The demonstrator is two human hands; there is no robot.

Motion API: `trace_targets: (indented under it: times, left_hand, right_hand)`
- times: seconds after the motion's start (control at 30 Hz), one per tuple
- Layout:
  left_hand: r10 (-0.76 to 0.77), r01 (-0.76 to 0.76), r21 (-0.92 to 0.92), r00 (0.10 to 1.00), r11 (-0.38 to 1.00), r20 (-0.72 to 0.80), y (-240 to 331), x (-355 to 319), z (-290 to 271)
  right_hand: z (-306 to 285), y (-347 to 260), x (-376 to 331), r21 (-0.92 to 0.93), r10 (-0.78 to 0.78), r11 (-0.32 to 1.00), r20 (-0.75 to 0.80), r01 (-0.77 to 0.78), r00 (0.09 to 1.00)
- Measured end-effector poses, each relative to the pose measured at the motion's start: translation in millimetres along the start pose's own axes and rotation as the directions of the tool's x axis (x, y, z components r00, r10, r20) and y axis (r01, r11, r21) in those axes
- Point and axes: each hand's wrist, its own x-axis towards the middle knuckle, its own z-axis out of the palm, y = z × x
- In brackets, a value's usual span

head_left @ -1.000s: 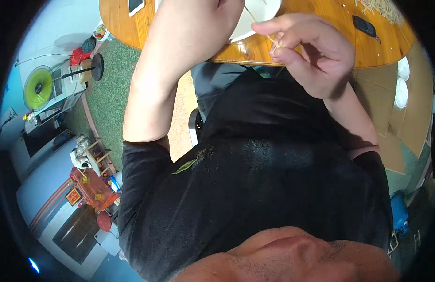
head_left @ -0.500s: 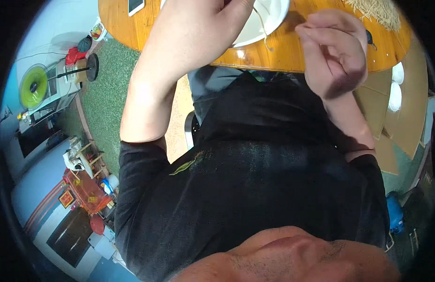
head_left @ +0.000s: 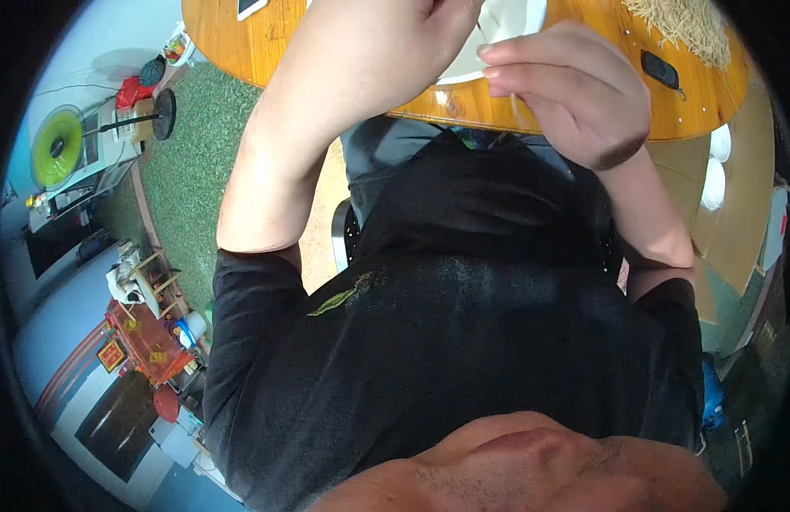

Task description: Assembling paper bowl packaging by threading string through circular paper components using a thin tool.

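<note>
My left hand (head_left: 403,38) reaches over the white bowl (head_left: 531,15) at the top of the view, thumb and fingers curled together. Its fingertips run past the upper edge, so what they grip is hidden. Just right of it, my right hand (head_left: 583,94) is closed in a pinch on a thin pale strand (head_left: 514,107), whose lower end hangs below the fingers. A short thin length shows above that pinch, over the bowl. At the far right lies a heap of similar thin tan strands (head_left: 689,30).
On the wooden table (head_left: 241,47) are a black key fob (head_left: 659,68) and a phone (head_left: 251,7) at the left. Flattened cardboard (head_left: 740,196) lies on the floor at right. A green-bladed fan (head_left: 58,147) stands at far left.
My right hand has moved left and closed on the thin strand, uncovering more of the key fob. My left hand has shifted slightly to the right.
</note>
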Motion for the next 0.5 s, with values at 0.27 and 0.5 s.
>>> trace_targets:
  times: [0.27,0.5]
  left_hand:
    - [-0.005,0.01,0.138,0.999,0.99,-0.037,7,1,3]
    - [0.093,-0.088,0.078,0.994,0.993,-0.062,4,-10,1]
  right_hand:
    - [11,-30,-19,0.388,0.635,0.732,-0.09,-0.56,0.768]
    - [4,-51,2,0.593,0.827,0.478,-0.055,-0.648,0.56]
